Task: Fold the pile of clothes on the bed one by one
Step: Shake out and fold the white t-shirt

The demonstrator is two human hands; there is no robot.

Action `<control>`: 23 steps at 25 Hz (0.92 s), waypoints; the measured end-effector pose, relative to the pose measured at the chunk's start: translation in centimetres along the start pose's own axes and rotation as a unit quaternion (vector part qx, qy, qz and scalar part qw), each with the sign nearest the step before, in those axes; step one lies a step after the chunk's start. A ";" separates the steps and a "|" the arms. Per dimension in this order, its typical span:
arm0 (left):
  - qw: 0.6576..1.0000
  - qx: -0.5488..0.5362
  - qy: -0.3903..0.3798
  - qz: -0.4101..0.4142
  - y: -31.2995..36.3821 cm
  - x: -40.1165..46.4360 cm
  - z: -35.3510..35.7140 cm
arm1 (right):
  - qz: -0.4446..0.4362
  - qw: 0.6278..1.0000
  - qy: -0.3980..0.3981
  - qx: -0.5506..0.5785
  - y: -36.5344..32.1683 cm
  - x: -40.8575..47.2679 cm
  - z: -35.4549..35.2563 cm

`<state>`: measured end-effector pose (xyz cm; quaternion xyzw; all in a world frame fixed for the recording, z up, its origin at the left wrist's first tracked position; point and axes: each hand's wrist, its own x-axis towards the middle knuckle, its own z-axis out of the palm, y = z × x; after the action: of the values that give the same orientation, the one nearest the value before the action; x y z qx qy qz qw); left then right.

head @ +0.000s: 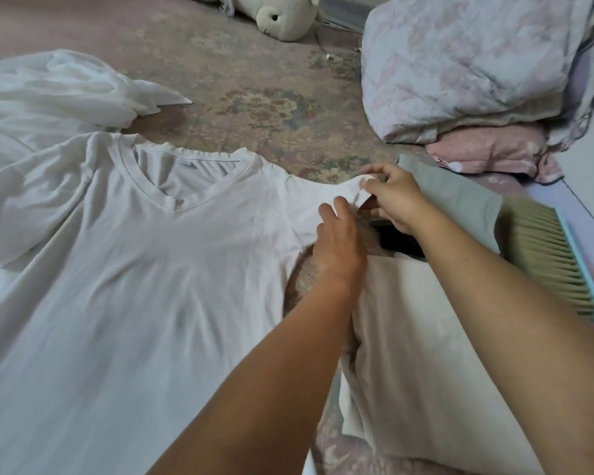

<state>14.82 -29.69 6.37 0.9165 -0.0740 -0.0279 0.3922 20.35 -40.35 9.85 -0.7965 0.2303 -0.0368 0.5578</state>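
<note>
A white V-neck T-shirt [134, 255] lies spread flat, front up, on the floral bed sheet [264, 108]. Its right sleeve [309, 204] stretches toward the right. My right hand [391, 200] pinches the sleeve's cuff at its far end. My left hand [338, 241] grips the sleeve's lower edge just beside it. A loose pile of white garments [52, 94] sits at the upper left, partly under the shirt's other shoulder.
Folded beige cloth [419, 354] lies under my right forearm, with a grey-green folded piece [460, 197] and something dark beyond it. A blue-handled brush [556, 255] lies at the right. A folded quilt [470, 63] and a pink pillow sit at upper right; a plush toy [282, 15] lies at the top.
</note>
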 end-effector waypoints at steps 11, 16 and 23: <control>0.924 -0.362 0.052 -0.115 -2.8 3.0 -6.6 | 0.039 0.994 -0.034 0.095 -4.3 0.8 4.6; 0.854 -0.452 0.076 -0.246 -11.0 5.7 -14.1 | 0.033 0.987 -0.084 0.136 -9.2 -0.3 15.2; 0.916 -0.267 0.052 -0.295 -17.4 5.5 -14.3 | -0.058 0.971 -0.001 -0.231 -5.6 1.6 18.9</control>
<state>23.80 -8.52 3.72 0.7579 0.2310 -0.1131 0.5995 29.52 -23.00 7.54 -0.9161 0.1854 -0.0145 0.3554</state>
